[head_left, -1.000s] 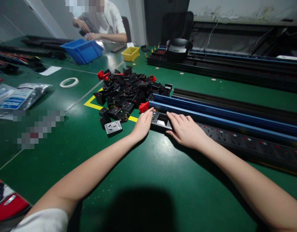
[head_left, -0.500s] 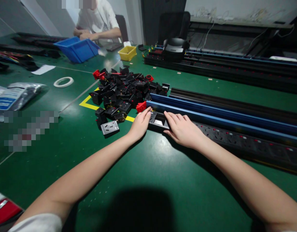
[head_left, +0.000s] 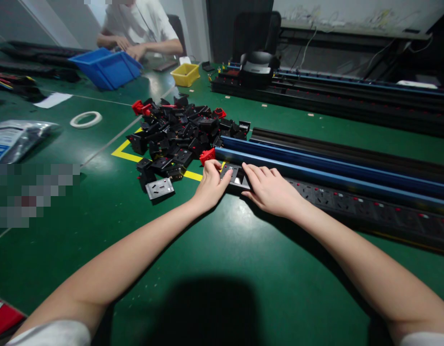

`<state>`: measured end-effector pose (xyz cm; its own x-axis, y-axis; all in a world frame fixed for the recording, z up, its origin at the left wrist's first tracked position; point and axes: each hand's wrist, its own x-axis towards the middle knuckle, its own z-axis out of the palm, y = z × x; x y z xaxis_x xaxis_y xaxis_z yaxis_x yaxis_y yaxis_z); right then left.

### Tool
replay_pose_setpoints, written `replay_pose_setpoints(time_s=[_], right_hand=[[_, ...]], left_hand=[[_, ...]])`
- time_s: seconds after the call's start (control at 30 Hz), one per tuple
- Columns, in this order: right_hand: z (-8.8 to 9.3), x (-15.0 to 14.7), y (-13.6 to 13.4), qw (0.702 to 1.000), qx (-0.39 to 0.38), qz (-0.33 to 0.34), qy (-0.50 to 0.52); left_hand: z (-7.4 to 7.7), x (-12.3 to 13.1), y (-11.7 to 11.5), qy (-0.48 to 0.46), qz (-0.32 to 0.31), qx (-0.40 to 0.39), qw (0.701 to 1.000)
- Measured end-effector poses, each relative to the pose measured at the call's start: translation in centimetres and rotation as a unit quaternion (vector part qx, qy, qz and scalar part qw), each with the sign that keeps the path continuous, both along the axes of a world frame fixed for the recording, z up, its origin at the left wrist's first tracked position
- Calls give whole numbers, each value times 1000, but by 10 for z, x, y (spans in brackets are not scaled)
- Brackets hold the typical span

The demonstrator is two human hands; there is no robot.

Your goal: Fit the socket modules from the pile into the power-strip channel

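Observation:
A long black power strip (head_left: 355, 209) with a row of socket faces runs along the table from the right toward the middle. At its left end, my left hand (head_left: 209, 187) is closed on a black socket module (head_left: 229, 171), thumb on its top face and fingers curled behind. My right hand (head_left: 270, 190) grips the strip just beyond an opening (head_left: 239, 177) between the hands, fingers over the top and thumb at the near side. A red socket module (head_left: 208, 156) lies just behind my left fingers.
A heap of black socket modules (head_left: 185, 129) lies left of blue rails (head_left: 315, 168). A grey module (head_left: 160, 189) lies near a yellow tape line (head_left: 130, 156). Farther back are a white tape roll (head_left: 85, 119), a blue bin (head_left: 109, 69), a yellow bin (head_left: 185, 74) and a seated person (head_left: 145, 29).
My left thumb has slid right across the socket module, and my left fingers are more bent. The right hand keeps its grip. The view has shifted slightly.

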<state>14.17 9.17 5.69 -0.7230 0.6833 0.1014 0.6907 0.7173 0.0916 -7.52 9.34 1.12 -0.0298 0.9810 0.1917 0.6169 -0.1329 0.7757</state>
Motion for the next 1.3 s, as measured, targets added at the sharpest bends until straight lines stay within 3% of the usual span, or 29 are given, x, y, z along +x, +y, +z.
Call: replay_pose_setpoints(time_s=[0.27, 0.47, 0.67, 0.77, 0.87, 1.1, 1.2, 1.3], right_hand=[[1, 0, 0, 1000, -11, 2, 10], [1, 0, 0, 1000, -14, 0, 7], [-1, 1, 2, 1000, -22, -2, 14], [-1, 1, 2, 1000, -18, 1, 10], [0, 1, 1, 1000, -16, 3, 10], [-2, 1, 2, 1000, -19, 1, 18], [-2, 1, 2, 999, -22, 6, 39], [-1, 1, 0, 998, -16, 28, 57]], left_hand=[[5, -8, 2, -77, -76, -30, 994], [7, -6, 4, -35, -149, -13, 988], [5, -6, -1, 23, -84, 112, 990], [5, -6, -6, 77, -88, 180, 977], [7, -6, -10, 124, -111, 189, 968], [14, -7, -14, 201, -97, 158, 962], [16, -11, -14, 140, -125, 141, 972], [11, -19, -6, -12, -120, 108, 987]])
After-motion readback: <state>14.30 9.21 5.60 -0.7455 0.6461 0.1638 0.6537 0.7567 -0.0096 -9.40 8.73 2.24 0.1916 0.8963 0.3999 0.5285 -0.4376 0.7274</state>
